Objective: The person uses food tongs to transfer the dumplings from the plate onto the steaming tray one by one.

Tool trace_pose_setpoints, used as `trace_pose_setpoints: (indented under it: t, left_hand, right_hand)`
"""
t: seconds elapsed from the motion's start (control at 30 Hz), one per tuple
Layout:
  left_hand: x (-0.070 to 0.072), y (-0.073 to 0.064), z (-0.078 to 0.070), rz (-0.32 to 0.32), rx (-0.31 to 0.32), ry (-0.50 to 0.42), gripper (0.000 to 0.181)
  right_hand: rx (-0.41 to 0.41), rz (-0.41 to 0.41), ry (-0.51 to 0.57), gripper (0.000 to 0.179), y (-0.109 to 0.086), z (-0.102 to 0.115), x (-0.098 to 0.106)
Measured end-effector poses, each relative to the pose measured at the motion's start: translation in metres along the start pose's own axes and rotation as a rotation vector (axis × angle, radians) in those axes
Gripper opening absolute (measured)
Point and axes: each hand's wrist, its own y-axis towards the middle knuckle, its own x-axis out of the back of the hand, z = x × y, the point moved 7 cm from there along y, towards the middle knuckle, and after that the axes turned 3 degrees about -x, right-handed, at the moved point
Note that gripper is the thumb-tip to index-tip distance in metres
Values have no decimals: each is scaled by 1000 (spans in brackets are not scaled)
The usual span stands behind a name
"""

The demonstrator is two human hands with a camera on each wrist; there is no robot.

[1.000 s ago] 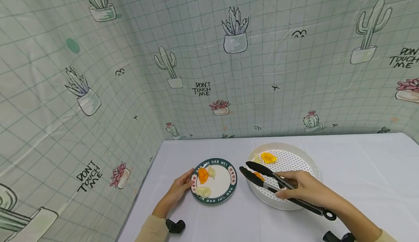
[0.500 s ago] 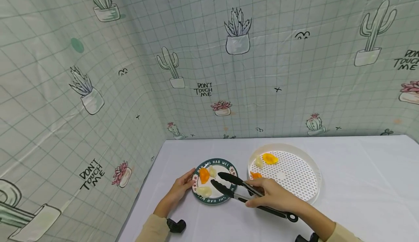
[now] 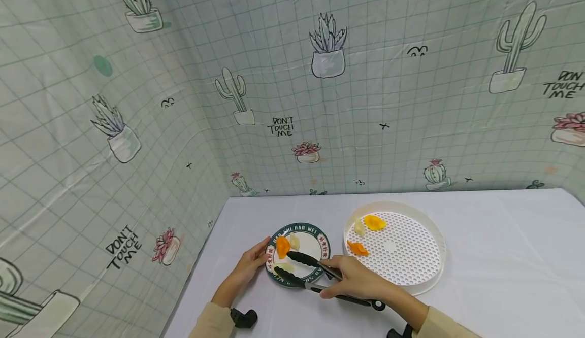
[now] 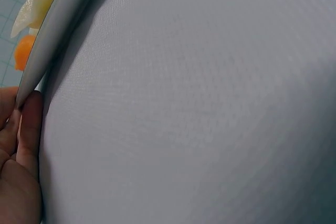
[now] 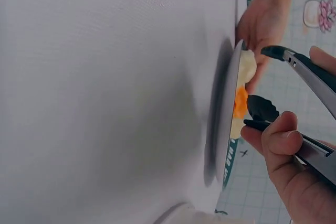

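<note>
In the head view, my left hand grips the left rim of a small round plate with a green lettered border. On the plate lie an orange piece, a small pale piece and a larger pale-yellow piece, all soft-looking. My right hand holds black-and-steel tongs, their arms spread apart over the plate. One tong tip overlaps the pale-yellow piece; contact cannot be told. The right wrist view shows the tongs with nothing between their tips.
Right of the plate stands a round white tray with a perforated bottom. Inside it, toward the left, are a yellow piece, a pale piece and an orange piece. A patterned cloth wall rises behind the white table.
My right hand has carried the spread tongs leftward from above the tray to above the plate. The orange piece in the tray is now uncovered. My left hand stays on the plate.
</note>
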Motion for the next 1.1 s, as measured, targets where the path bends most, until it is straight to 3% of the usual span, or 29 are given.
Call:
trace_pose_setpoints:
  t: [0.33, 1.1]
  left_hand:
    - [0, 0, -1, 0, -16, 12, 50]
    - [0, -3, -1, 22, -12, 16, 52]
  right_hand:
    - [18, 20, -70, 70, 11, -2, -7]
    - [18, 22, -136, 68, 7, 3, -10]
